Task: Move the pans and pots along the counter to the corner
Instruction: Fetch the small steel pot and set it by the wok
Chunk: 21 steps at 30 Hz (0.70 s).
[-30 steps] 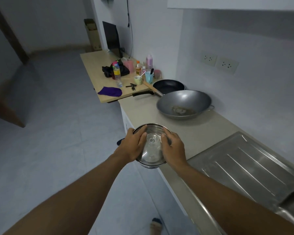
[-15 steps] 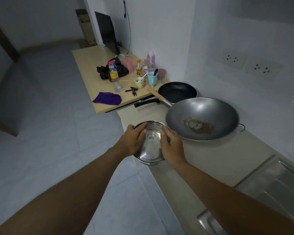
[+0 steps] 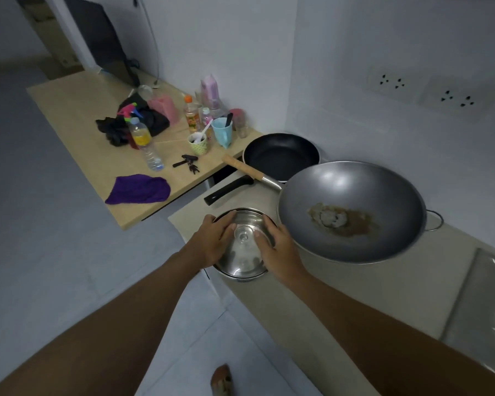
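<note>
A steel pot with a glass lid (image 3: 245,254) is at the counter's front edge, partly over the floor. My left hand (image 3: 212,241) grips its left side and my right hand (image 3: 275,247) grips its right side, fingers resting on the lid. Just right of the pot sits a large grey wok (image 3: 352,210) with brown residue inside and a wooden handle pointing left. Behind the wok, in the corner by the wall, lies a black frying pan (image 3: 280,155) with its black handle pointing toward the counter's end.
The beige counter (image 3: 383,284) runs right to a steel sink drainboard (image 3: 486,304). A lower wooden table (image 3: 77,110) to the left holds bottles, cups, keys, a black cloth and a purple cloth (image 3: 139,189). Wall sockets (image 3: 392,82) sit above the wok. Tiled floor lies below.
Both hands have carried the pot leftward along the counter, past the sink area, until it sits beside the wok near the counter's end. The view has followed toward the corner.
</note>
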Each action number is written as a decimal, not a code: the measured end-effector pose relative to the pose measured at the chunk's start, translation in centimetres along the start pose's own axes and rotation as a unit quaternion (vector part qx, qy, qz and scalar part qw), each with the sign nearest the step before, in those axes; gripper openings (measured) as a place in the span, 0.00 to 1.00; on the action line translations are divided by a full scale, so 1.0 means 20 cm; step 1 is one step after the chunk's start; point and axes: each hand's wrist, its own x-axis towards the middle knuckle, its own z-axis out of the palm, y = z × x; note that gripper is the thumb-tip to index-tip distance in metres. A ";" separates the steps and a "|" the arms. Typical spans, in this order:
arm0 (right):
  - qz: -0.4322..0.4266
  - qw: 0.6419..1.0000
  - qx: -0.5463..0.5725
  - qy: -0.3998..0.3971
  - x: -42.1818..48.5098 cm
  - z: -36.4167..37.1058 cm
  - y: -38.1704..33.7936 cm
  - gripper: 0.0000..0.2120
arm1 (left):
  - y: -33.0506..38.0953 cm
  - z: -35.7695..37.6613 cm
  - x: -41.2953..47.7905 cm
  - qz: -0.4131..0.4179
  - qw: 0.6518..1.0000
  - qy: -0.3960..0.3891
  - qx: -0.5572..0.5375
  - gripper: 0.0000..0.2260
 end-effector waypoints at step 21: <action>-0.002 0.960 -0.276 0.055 0.32 0.31 0.12 0.23 | -0.40 0.00 0.51 0.136 0.984 -0.096 0.070 0.22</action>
